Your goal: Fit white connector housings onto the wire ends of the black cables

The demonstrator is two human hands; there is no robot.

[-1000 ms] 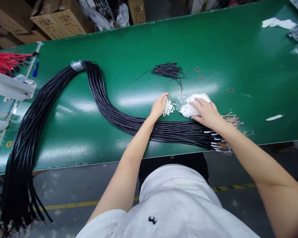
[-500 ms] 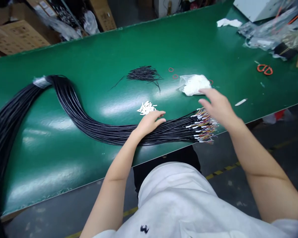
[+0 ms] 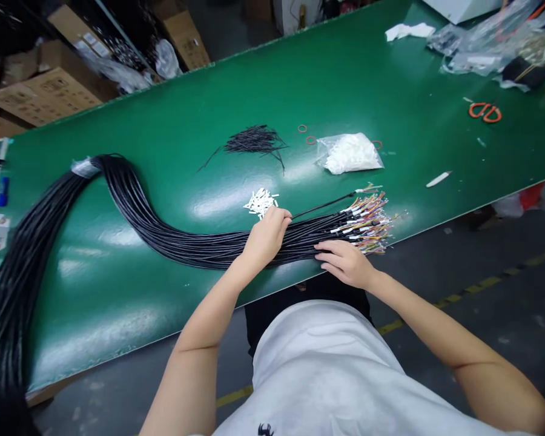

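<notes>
A thick bundle of black cables (image 3: 186, 245) lies along the table's near edge, its bared coloured wire ends (image 3: 370, 221) fanned out at the right. My left hand (image 3: 267, 233) is closed, pinching one black cable (image 3: 324, 204) that stands apart from the bundle on its far side. Near the wire ends, my right hand (image 3: 345, 261) rests at the bundle's near side with its fingers stretched out, holding nothing. Just beyond my left hand is a small pile of short white tubes (image 3: 260, 201).
Farther back lie a heap of thin black strips (image 3: 257, 139), a clear bag of white pieces (image 3: 352, 152) and red rings (image 3: 311, 140). To the right are a white pen-like tool (image 3: 438, 179) and orange-handled scissors (image 3: 485, 112). Plastic bags (image 3: 476, 51) crowd the far right corner.
My right hand has come down and left, from beside the white bag to the bundle's near side. My left hand has closed on one cable, now separated from the bundle. The view has shifted slightly.
</notes>
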